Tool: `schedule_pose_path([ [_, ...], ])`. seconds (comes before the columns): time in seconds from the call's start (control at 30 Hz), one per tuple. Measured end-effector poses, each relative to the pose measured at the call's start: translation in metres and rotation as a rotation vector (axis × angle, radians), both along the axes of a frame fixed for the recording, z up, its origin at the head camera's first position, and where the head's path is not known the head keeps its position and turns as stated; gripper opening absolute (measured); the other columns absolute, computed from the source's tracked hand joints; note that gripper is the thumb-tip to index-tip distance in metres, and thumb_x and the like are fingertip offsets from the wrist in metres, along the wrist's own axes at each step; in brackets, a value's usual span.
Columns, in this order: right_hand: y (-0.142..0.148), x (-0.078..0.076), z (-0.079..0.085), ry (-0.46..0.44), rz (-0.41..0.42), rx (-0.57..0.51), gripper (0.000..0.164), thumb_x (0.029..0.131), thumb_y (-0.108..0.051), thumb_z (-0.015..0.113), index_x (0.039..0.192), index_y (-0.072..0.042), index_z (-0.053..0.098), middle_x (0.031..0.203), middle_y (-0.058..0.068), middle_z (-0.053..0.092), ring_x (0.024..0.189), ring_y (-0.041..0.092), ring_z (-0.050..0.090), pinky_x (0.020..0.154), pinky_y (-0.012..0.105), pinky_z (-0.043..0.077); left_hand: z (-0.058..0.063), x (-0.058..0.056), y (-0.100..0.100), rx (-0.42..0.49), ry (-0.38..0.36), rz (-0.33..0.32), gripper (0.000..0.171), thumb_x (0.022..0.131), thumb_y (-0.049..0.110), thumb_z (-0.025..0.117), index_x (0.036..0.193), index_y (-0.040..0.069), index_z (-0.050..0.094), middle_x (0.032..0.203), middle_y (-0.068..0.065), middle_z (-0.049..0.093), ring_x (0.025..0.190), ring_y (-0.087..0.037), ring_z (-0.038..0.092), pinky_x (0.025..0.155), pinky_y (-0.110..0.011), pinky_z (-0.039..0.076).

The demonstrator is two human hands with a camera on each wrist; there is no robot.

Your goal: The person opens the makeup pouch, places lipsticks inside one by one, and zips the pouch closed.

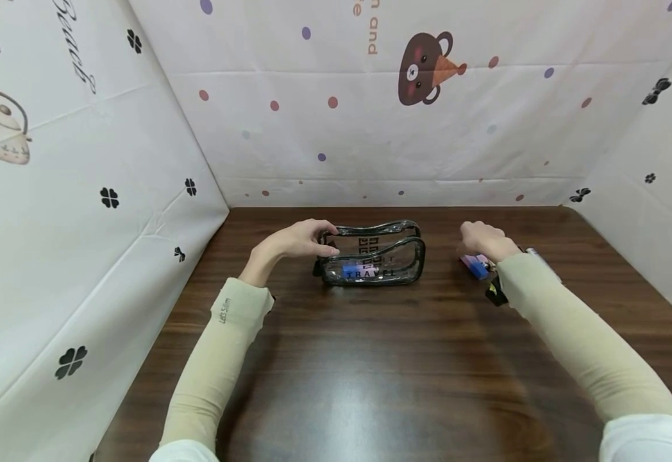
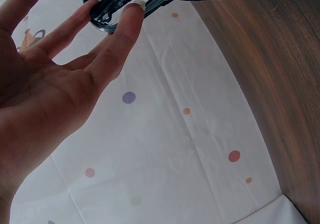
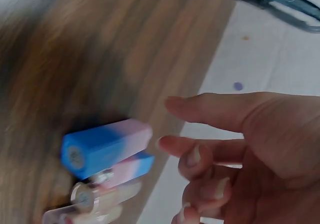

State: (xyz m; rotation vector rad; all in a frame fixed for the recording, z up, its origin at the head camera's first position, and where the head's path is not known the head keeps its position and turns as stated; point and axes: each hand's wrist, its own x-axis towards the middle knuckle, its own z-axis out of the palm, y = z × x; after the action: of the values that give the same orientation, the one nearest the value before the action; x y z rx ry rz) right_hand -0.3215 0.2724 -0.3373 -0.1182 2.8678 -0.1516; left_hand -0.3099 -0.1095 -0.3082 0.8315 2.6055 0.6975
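Note:
A clear pouch with black trim and "TRAVEL" lettering [image 1: 399, 263] stands near the back of the table. My left hand [image 1: 302, 239] holds its left end, thumb at the near rim and fingers at the far rim. The left wrist view shows the fingertips [image 2: 131, 15] at the black trim. Through the clear wall shows a blue and pink box [image 1: 352, 270]. To the right, my right hand [image 1: 488, 241] hovers, empty, beside several small items. Among them the right wrist view shows a larger blue and pink box [image 3: 102, 146] and a smaller one [image 3: 132, 169], thumb and forefinger apart nearby.
Small cylindrical containers [image 3: 107, 196] lie beside the boxes. A black and yellow item [image 1: 495, 292] sits under the right wrist, and a pale, slim item [image 1: 544, 263] lies behind the sleeve. Printed white sheets [image 1: 324, 135] enclose the brown wooden table [image 1: 359, 359] at the back and sides.

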Motion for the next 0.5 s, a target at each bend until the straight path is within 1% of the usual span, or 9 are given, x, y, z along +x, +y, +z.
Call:
schedule_pose_path([
  [0.1, 0.0056, 0.0003, -0.0065, -0.035, -0.028, 0.049, 0.034, 0.078, -0.019, 0.064, 0.104, 0.002, 0.056, 0.098, 0.021, 0.057, 0.077, 0.028, 0.051, 0.059, 0.041, 0.04, 0.0003, -0.0003, 0.0005, 0.004, -0.001, -0.006, 0.053, 0.085, 0.038, 0.06, 0.13, 0.014, 0.045, 0.114, -0.008, 0.053, 0.087, -0.021, 0.047, 0.073, -0.034, 0.039],
  [0.17, 0.0077, 0.0003, -0.0089, -0.045, -0.03, 0.069, 0.031, 0.075, -0.017, 0.066, 0.099, 0.0, 0.058, 0.092, 0.018, 0.057, 0.074, 0.027, 0.049, 0.057, 0.04, 0.038, 0.0004, -0.0002, 0.0008, 0.003, 0.0, -0.01, 0.054, 0.085, 0.039, 0.06, 0.13, 0.013, 0.045, 0.114, -0.008, 0.053, 0.086, -0.02, 0.047, 0.073, -0.034, 0.039],
  [0.27, 0.0089, 0.0004, -0.0089, -0.041, -0.025, 0.069, 0.027, 0.072, -0.016, 0.068, 0.092, -0.001, 0.058, 0.083, 0.014, 0.055, 0.07, 0.025, 0.046, 0.056, 0.038, 0.034, 0.0003, -0.0003, 0.0011, -0.003, 0.003, -0.01, 0.054, 0.085, 0.039, 0.059, 0.13, 0.014, 0.045, 0.116, -0.007, 0.052, 0.088, -0.02, 0.047, 0.075, -0.034, 0.04],
  [0.33, 0.0096, 0.0001, -0.0084, -0.028, -0.026, 0.073, 0.026, 0.068, -0.016, 0.07, 0.088, -0.003, 0.058, 0.08, 0.012, 0.053, 0.07, 0.025, 0.045, 0.057, 0.039, 0.034, 0.0002, -0.0005, 0.001, -0.006, 0.003, -0.008, 0.053, 0.085, 0.039, 0.059, 0.13, 0.014, 0.045, 0.116, -0.005, 0.052, 0.09, -0.02, 0.048, 0.076, -0.034, 0.04],
  [0.4, 0.0095, 0.0006, -0.0077, -0.032, -0.025, 0.068, 0.032, 0.067, -0.018, 0.072, 0.091, -0.002, 0.059, 0.084, 0.014, 0.055, 0.072, 0.026, 0.047, 0.059, 0.04, 0.036, 0.0002, -0.0007, 0.0008, -0.009, 0.001, -0.003, 0.053, 0.085, 0.04, 0.059, 0.13, 0.015, 0.045, 0.115, -0.004, 0.051, 0.091, -0.021, 0.048, 0.077, -0.034, 0.04],
  [0.5, 0.0096, 0.0014, -0.0092, -0.054, -0.026, 0.067, 0.047, 0.066, -0.023, 0.074, 0.103, 0.001, 0.056, 0.097, 0.02, 0.056, 0.079, 0.028, 0.05, 0.064, 0.044, 0.04, -0.0001, -0.0008, 0.0004, -0.01, -0.005, 0.002, 0.053, 0.085, 0.039, 0.059, 0.13, 0.015, 0.045, 0.116, -0.003, 0.051, 0.092, -0.021, 0.048, 0.078, -0.035, 0.04],
])
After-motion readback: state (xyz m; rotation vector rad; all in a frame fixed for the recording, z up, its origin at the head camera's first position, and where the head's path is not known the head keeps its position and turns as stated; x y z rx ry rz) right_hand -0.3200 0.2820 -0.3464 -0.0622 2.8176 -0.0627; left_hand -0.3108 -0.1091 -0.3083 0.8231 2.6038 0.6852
